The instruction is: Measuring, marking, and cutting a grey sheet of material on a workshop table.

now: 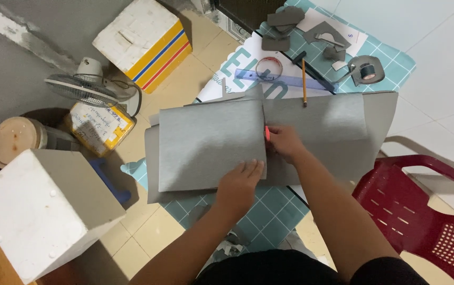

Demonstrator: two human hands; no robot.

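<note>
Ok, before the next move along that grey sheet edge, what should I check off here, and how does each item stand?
1. Left hand flat on the grey sheet, pinning it: ok.
2. Right hand gripping the small red tool at the sheet's right edge: ok.
3. Left fingers clear of the tool: ok, apart.
4. Tool's tip or blade state: cannot tell, mostly hidden.
5. Cutting mat under the work: ok below; further up, covered by the sheets, cannot tell.
6. Pencil and ruler off the sheet in hand: ok.
</note>
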